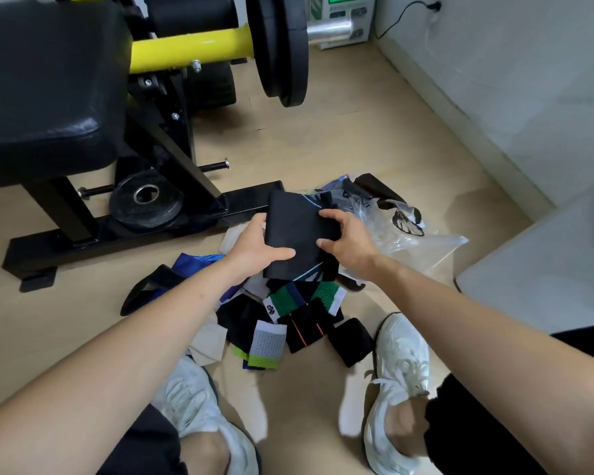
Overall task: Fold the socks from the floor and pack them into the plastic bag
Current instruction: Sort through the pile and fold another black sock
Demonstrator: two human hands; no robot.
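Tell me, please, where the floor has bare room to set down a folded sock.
Bare floor lies between the weight plates and the wall; more lies left of the sock pile. Between the shoes and by the plastic bag it is crowded.

- Black knit sock (297,231) with thin light-blue stripes
- Green, navy and white banded sock (285,299)
- Black sock with two orange lines (306,329)
- White dotted sock with lime-green edge (266,346)
- Clear plastic bag (422,246)
- White laced shoes (396,375)

A black padded weight bench (45,87) with yellow bar (189,49) is standing on the tan floor (323,145). A pale wall (511,80) is running along the right.
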